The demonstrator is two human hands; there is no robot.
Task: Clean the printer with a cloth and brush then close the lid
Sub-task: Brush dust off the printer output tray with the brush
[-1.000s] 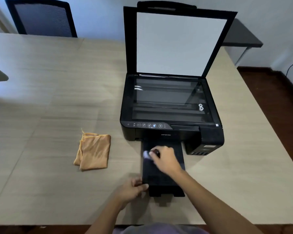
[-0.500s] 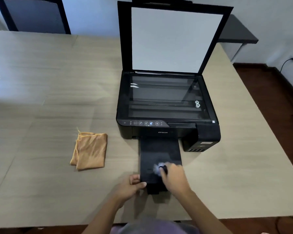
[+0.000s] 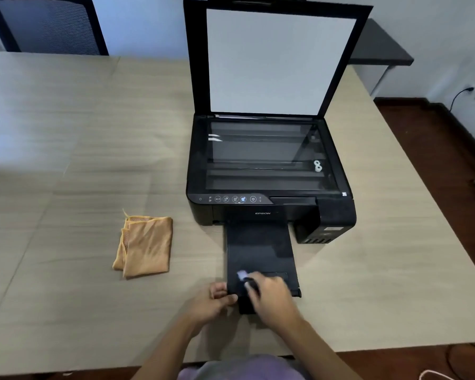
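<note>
Printer (image 3: 269, 171): on the table (image 3: 80, 160), lid (image 3: 280, 58) up. Brush (image 3: 244, 278): our right hand (image 3: 272, 297) fingers grasp it on the tray (image 3: 258, 248) before the printer. Left hand (image 3: 211, 303) pinches the tray edge. Cloth (image 3: 144, 246): left of printer. Step: brushing. Next: we shut the lid.
</note>
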